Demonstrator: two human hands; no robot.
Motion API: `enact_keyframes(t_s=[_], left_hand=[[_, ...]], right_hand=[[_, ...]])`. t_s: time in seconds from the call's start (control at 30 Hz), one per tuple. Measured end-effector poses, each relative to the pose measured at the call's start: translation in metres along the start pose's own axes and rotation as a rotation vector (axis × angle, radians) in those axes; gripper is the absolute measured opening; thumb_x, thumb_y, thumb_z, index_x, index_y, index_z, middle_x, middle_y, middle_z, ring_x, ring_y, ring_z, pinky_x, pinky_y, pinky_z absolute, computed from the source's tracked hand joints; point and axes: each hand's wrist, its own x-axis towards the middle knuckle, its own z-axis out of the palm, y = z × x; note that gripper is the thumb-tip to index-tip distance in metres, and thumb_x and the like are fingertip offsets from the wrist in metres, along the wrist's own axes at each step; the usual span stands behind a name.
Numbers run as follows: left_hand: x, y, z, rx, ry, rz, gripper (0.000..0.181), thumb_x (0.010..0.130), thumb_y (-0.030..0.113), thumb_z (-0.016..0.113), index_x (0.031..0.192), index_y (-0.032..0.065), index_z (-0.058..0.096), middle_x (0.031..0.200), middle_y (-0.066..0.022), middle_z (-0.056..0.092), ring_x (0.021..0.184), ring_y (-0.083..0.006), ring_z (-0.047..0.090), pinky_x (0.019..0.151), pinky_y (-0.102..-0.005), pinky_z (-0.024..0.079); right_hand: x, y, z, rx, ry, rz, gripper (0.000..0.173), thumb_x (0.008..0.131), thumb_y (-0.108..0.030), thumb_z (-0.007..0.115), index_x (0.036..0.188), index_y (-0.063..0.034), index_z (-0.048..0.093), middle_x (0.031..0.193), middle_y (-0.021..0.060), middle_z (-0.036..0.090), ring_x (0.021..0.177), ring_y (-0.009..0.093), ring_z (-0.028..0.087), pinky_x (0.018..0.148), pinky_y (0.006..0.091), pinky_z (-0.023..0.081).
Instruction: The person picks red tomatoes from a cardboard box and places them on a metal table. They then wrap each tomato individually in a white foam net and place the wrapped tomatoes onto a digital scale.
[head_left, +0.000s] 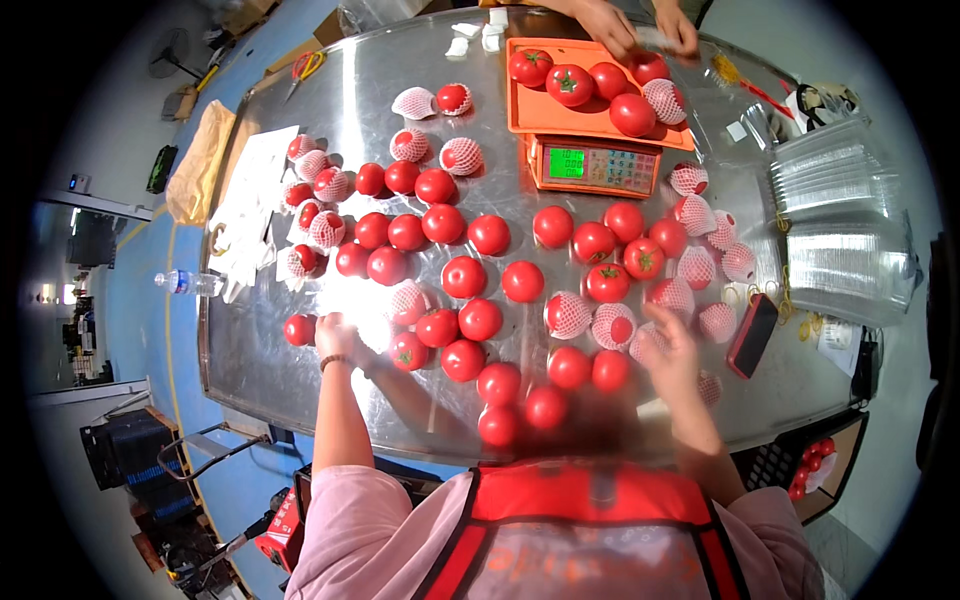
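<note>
At the left of the metal table (259, 375), my left hand (334, 337) is beside a red tomato (299, 330) and seems to touch it. Glare washes out its fingers, so its grip is unclear. My right hand (670, 346), slightly blurred, hovers with fingers apart by foam-netted tomatoes. Nearest to it are a netted tomato (672, 297) above the fingers and another (649, 343) by the thumb. Bare tomatoes, such as one (463, 277) in the middle, lie loose between my hands. Two more netted tomatoes (614, 327) (568, 315) sit left of my right hand.
An orange digital scale (592, 165) carries several tomatoes, with another person's hands (611, 30) at its far edge. A phone (752, 335) and clear plastic trays (844, 225) lie right. Scissors (304, 69), white paper (259, 195) and a water bottle (189, 283) are left.
</note>
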Motion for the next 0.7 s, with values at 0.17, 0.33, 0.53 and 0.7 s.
enact_keyframes(t_s=[0.17, 0.33, 0.53, 0.7], left_hand=[[0.011, 0.021, -0.016, -0.045, -0.087, -0.224, 0.028, 0.083, 0.018, 0.066, 0.105, 0.0007, 0.063, 0.095, -0.0206, 0.068, 0.088, -0.0352, 0.066, 0.079, -0.0400, 0.051], [0.014, -0.045, -0.004, -0.198, 0.014, -0.086, 0.026, 0.079, 0.016, 0.069, 0.096, -0.0029, 0.066, 0.085, -0.0136, 0.069, 0.080, -0.0196, 0.066, 0.072, -0.0319, 0.050], [-0.129, 0.136, -0.073, -1.185, -0.404, 0.090, 0.006, 0.086, 0.004, 0.065, 0.087, 0.0045, 0.059, 0.078, -0.0028, 0.063, 0.072, -0.0116, 0.061, 0.066, -0.0247, 0.049], [-0.232, 0.228, -0.062, -1.369, -0.919, 0.246, 0.006, 0.091, 0.005, 0.060, 0.097, 0.0023, 0.060, 0.092, 0.0004, 0.063, 0.080, -0.0064, 0.057, 0.072, -0.0225, 0.048]], right_hand=[[-0.027, -0.013, 0.005, 0.047, -0.078, -0.002, 0.034, 0.083, -0.010, 0.067, 0.115, -0.0023, 0.061, 0.109, 0.0124, 0.066, 0.099, 0.021, 0.063, 0.087, 0.0326, 0.048], [-0.047, -0.025, 0.001, 0.091, -0.172, -0.041, 0.033, 0.085, -0.011, 0.066, 0.115, -0.0017, 0.060, 0.107, 0.0120, 0.067, 0.101, 0.020, 0.064, 0.087, 0.0331, 0.049], [-0.061, -0.048, 0.004, 0.274, -0.267, -0.107, 0.032, 0.086, -0.011, 0.067, 0.116, -0.0018, 0.060, 0.101, 0.0089, 0.069, 0.092, 0.018, 0.066, 0.082, 0.0298, 0.051], [-0.067, -0.075, 0.028, 0.318, -0.441, -0.222, 0.038, 0.085, -0.012, 0.069, 0.119, 0.0000, 0.057, 0.111, 0.0118, 0.062, 0.100, 0.016, 0.061, 0.084, 0.0287, 0.050]])
